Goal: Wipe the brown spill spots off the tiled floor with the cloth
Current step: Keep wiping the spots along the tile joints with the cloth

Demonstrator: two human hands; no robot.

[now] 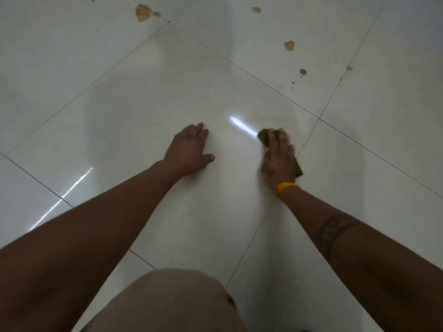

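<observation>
My right hand (279,156) presses a green cloth (263,137) flat on the glossy white tiled floor (148,97); the hand is blurred and hides most of the cloth. My left hand (189,149) rests palm down on the same tile, fingers spread, holding nothing. Brown spill spots lie farther away: a large one (143,12) at the top left, and others at the upper right (256,10), (289,45), (302,71), plus a small one (349,68). Tiny brown specks (293,83) dot the tile near them.
My knee in beige shorts (172,303) shows at the bottom middle. A yellow band (285,188) circles my right wrist. Dark grout lines cross the floor diagonally, and bright light streaks reflect off the tiles.
</observation>
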